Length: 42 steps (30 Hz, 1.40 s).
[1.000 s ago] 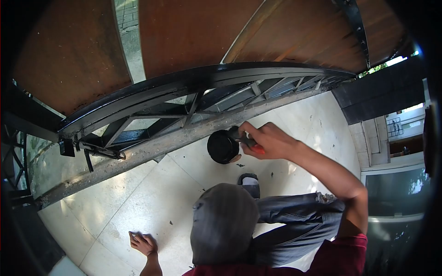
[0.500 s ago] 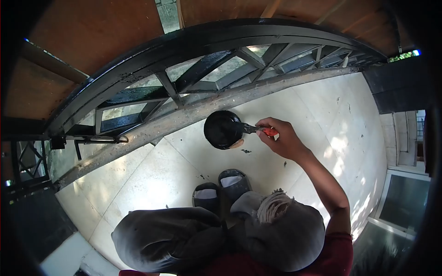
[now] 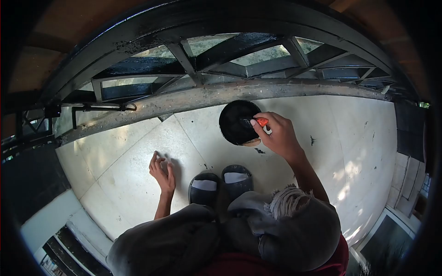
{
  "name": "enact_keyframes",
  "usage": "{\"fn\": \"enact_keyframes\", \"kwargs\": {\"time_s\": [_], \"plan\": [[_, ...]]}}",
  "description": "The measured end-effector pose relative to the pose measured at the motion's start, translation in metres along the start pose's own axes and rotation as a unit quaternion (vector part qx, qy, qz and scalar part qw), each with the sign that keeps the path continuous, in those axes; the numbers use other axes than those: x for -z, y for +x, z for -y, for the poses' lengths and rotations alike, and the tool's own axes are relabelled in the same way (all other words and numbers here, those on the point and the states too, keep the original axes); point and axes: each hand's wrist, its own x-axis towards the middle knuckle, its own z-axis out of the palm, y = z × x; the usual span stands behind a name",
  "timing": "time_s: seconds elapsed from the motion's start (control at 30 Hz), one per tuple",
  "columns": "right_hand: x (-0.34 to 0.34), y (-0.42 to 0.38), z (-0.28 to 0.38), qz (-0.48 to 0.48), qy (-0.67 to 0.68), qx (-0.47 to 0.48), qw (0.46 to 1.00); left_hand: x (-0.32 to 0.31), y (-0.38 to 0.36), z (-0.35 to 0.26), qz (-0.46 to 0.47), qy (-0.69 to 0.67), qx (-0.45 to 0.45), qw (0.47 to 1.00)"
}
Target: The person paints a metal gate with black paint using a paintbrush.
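My right hand point(image 3: 276, 134) grips a paintbrush with an orange handle point(image 3: 261, 121), its dark head dipped into a round can of black paint point(image 3: 235, 122) standing on the floor. My left hand point(image 3: 162, 171) rests flat on the pale tiled floor point(image 3: 124, 161), fingers spread, well left of the can. Just beyond the can runs a rusty bottom rail point(image 3: 202, 95) of a black metal gate point(image 3: 184, 50) with diagonal bars. My knees in grey trousers and two dark sandals point(image 3: 221, 184) are below the hands.
A black latch bolt point(image 3: 99, 108) sticks out at the gate's left end. Small black paint spots point(image 3: 313, 139) dot the tiles right of the can. A step edge and dark wall lie at the lower left.
The view has tilted down and closer to the gate. My left hand has come back into view on the floor. My right hand has drawn nearer the can, the brush still in it.
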Motion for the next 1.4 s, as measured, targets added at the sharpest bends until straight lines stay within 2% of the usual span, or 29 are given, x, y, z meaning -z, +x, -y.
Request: {"fn": "enact_keyframes", "kwargs": {"time_s": [0.1, 0.17, 0.23, 0.3, 0.47, 0.53, 0.67, 0.77, 0.83, 0.87, 0.93, 1.03, 1.07, 1.1, 1.17, 1.2, 1.3, 1.33, 1.37, 1.4], "plan": [[0.011, 0.005, 0.010, -0.008, -0.013, 0.023, 1.000, -0.018, -0.002, -0.005, 0.026, 0.032, -0.034, 0.999], [0.025, 0.006, 0.019, -0.026, 0.014, 0.006, 1.000, -0.022, -0.004, -0.001, 0.004, 0.103, -0.073, 0.992], [0.027, 0.002, 0.020, -0.044, 0.039, -0.011, 0.998, -0.024, -0.004, 0.001, 0.009, 0.112, -0.070, 0.991], [0.025, -0.001, 0.017, -0.073, 0.086, -0.080, 0.990, -0.024, -0.004, 0.001, 0.010, 0.118, -0.064, 0.991], [0.022, -0.019, 0.017, -0.086, 0.052, -0.054, 0.993, -0.026, -0.003, 0.000, 0.012, 0.121, -0.061, 0.991], [0.016, -0.023, 0.016, -0.082, 0.060, -0.096, 0.990, -0.025, -0.004, 0.000, 0.010, 0.120, -0.061, 0.991], [0.009, -0.027, 0.014, -0.098, 0.058, -0.080, 0.990, -0.025, -0.003, 0.001, 0.006, 0.125, -0.070, 0.990], [0.007, -0.026, 0.013, -0.096, 0.084, -0.123, 0.984, -0.024, -0.004, -0.001, 0.011, 0.123, -0.066, 0.990], [0.007, -0.026, 0.010, -0.116, 0.076, 0.031, 0.990, -0.024, -0.003, -0.001, 0.008, 0.133, -0.068, 0.989], [0.006, -0.027, 0.010, -0.117, 0.077, 0.030, 0.990, -0.023, -0.003, -0.002, 0.009, 0.133, -0.069, 0.989], [0.005, -0.030, 0.011, -0.092, 0.119, -0.077, 0.986, -0.023, -0.002, -0.005, 0.009, 0.124, -0.063, 0.990], [0.002, -0.028, 0.008, -0.103, 0.102, -0.089, 0.985, -0.026, -0.003, 0.001, 0.003, 0.135, -0.064, 0.989], [0.002, -0.027, 0.012, -0.169, 0.125, -0.063, 0.976, -0.027, -0.004, 0.002, 0.002, 0.132, -0.068, 0.989], [0.001, -0.027, 0.009, -0.171, 0.125, -0.064, 0.975, -0.026, -0.005, 0.004, 0.003, 0.133, -0.071, 0.989], [0.000, -0.026, -0.001, -0.173, 0.178, -0.146, 0.958, -0.025, -0.003, -0.002, 0.012, 0.135, -0.056, 0.989], [-0.002, -0.021, -0.006, -0.113, 0.158, -0.175, 0.965, -0.026, -0.003, -0.002, 0.010, 0.132, -0.060, 0.989], [0.002, -0.022, 0.006, -0.129, 0.124, -0.114, 0.977, -0.027, -0.002, 0.000, -0.006, 0.134, -0.075, 0.988], [0.002, -0.022, 0.007, -0.158, 0.156, -0.098, 0.970, -0.026, -0.003, -0.001, -0.002, 0.135, -0.073, 0.988], [0.001, -0.023, 0.005, -0.162, 0.155, -0.101, 0.969, -0.025, -0.003, -0.002, 0.002, 0.135, -0.072, 0.988], [0.000, -0.024, 0.000, -0.115, 0.161, -0.139, 0.970, -0.025, -0.003, -0.001, 0.003, 0.133, -0.076, 0.988]]}}
